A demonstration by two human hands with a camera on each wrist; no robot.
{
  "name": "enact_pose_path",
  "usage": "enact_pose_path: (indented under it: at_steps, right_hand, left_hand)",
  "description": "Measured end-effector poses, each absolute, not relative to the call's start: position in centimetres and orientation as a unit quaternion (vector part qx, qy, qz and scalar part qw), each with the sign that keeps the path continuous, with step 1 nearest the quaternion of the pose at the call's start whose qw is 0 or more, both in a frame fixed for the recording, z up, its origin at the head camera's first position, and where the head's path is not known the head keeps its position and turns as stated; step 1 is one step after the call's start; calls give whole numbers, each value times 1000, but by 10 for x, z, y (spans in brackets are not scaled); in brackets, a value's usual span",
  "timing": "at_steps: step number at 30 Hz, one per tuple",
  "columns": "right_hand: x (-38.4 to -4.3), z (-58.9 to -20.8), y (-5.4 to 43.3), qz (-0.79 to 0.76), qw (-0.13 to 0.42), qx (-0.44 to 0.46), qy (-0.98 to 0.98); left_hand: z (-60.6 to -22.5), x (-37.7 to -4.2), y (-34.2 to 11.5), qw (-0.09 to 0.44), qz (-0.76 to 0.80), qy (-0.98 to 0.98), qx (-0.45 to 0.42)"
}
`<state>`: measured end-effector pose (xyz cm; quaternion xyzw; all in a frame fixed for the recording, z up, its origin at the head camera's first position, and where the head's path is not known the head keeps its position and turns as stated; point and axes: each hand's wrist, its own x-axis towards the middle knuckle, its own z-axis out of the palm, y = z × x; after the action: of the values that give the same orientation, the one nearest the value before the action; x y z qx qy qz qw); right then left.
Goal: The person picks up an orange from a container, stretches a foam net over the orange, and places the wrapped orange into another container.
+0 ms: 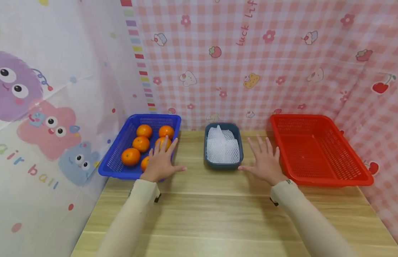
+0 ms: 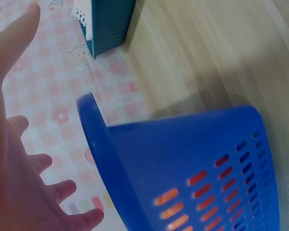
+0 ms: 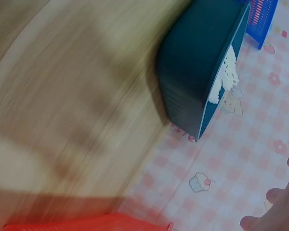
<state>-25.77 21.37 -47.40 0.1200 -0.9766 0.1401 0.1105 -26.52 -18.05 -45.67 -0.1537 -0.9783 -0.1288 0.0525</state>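
My left hand, fingers spread and holding nothing, hovers over the right side of a blue basket. Several oranges lie in that basket, some partly hidden behind the hand. In the left wrist view the fingers are above the rim of the blue basket. My right hand is also spread and bare, between a dark teal bin and a red basket. White foam net sleeves fill the bin. The red basket holds nothing visible.
All three containers stand along the back of a wooden table. A pink checked cloth hangs right behind them and on the right. A white cartoon-printed cloth closes off the left side.
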Motion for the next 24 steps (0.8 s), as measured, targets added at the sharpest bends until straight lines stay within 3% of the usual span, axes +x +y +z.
enact_pose_path:
  at_steps: [17, 24]
  right_hand:
    - [-234, -475, 261, 122, 111, 73, -984]
    - [-219, -488, 281, 110, 148, 76, -980]
  left_hand:
    - [-460, -247, -211, 47, -127, -979, -150]
    - [-469, -244, -219, 57, -146, -974, -166]
